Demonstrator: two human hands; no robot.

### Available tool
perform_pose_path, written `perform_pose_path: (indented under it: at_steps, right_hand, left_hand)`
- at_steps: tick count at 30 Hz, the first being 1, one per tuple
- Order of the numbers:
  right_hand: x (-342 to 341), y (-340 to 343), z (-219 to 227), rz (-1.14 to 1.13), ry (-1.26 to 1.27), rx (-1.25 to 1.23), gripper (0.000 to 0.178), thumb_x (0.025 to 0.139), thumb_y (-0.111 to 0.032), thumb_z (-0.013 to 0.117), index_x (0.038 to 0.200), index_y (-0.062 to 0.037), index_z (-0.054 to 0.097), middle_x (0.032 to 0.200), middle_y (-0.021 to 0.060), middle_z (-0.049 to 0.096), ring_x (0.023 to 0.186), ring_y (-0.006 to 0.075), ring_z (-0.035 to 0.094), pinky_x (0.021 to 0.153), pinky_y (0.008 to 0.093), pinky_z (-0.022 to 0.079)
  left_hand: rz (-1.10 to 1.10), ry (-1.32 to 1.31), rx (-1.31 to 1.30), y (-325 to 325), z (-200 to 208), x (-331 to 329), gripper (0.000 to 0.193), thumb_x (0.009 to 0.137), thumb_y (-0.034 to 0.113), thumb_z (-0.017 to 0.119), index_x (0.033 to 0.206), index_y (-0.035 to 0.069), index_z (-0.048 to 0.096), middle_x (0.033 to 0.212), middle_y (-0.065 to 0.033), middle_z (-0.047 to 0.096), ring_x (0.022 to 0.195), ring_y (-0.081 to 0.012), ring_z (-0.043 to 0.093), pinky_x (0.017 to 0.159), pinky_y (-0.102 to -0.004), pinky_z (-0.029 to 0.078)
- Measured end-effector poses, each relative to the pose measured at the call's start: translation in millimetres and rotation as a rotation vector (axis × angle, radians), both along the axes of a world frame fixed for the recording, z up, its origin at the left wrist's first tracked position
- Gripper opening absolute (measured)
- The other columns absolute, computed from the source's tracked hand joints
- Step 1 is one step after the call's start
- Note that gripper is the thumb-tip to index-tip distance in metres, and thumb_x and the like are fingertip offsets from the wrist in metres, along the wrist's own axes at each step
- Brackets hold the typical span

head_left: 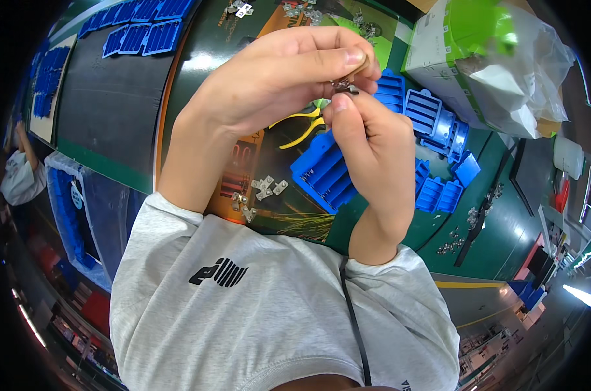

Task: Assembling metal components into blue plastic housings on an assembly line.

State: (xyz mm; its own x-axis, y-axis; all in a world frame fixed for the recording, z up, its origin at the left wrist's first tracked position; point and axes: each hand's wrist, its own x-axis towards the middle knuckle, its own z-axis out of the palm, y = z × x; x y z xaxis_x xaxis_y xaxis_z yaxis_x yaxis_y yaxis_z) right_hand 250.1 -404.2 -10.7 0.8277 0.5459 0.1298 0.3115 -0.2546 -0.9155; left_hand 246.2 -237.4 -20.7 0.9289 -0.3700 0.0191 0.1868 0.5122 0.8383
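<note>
My left hand is closed in a pinch, its thumb pressed against a bent finger. Close below those fingertips, my right hand pinches as well, thumb on top. Between the two sets of fingertips shows a small, dark, shiny metal piece, partly covered; its exact shape cannot be made out. Both hands appear to grip it. Under my right hand lies a blue plastic battery holder with coil springs in its slots, partly hidden by the hand. Yellow-handled pliers rest beside it.
More blue holders lie to the right, near a white-and-green box with clear plastic. Loose metal contacts and thin yellowish wires are at the near edge. Further holders sit on a black mat. Another person is far left.
</note>
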Motion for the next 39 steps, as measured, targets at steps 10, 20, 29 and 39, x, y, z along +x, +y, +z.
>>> perform_pose_path:
  at_steps: [10,20,29,39]
  right_hand:
    - [1.0,-2.5,1.4,-0.082,0.210,0.201,0.028,0.093,-0.018,0.051,0.074,0.0006,0.060,0.054,0.0026,0.053,0.047,0.0055,0.046,0.043,0.0229,0.036]
    - [2.9,-7.6,7.7,-0.017,0.407,0.335,0.032,0.098,-0.024,0.043,0.088,0.0020,0.058,0.066,0.0018,0.057,0.057,0.0046,0.049,0.051,0.0192,0.038]
    - [4.5,-9.2,7.5,-0.012,0.509,0.425,0.030,0.097,-0.023,0.044,0.083,-0.0001,0.056,0.068,0.0015,0.057,0.057,0.0041,0.047,0.051,0.0187,0.037]
    - [0.1,-10.8,13.2,0.077,0.307,0.301,0.029,0.094,-0.018,0.046,0.073,-0.0003,0.055,0.059,0.0034,0.055,0.050,0.0077,0.049,0.047,0.0233,0.039]
  left_hand:
    - [0.266,-0.160,0.112,-7.5,6.3,1.4,0.021,0.091,0.020,0.058,0.099,0.001,0.060,0.097,-0.0043,0.060,0.094,-0.0129,0.057,0.082,-0.0267,0.045]
    - [0.237,-1.248,0.137,11.6,-8.3,41.3,0.015,0.087,0.004,0.062,0.102,0.000,0.061,0.098,-0.0078,0.058,0.091,-0.0147,0.056,0.080,-0.0253,0.044]
    - [0.409,-0.807,0.595,-1.2,37.8,-3.6,0.019,0.076,-0.002,0.070,0.094,-0.001,0.065,0.092,-0.0101,0.062,0.085,-0.0191,0.060,0.074,-0.0265,0.047]
    - [0.270,-0.331,0.244,1.3,16.0,-11.2,0.018,0.087,0.014,0.064,0.097,0.001,0.057,0.091,-0.0051,0.058,0.089,-0.0132,0.057,0.077,-0.0252,0.047]
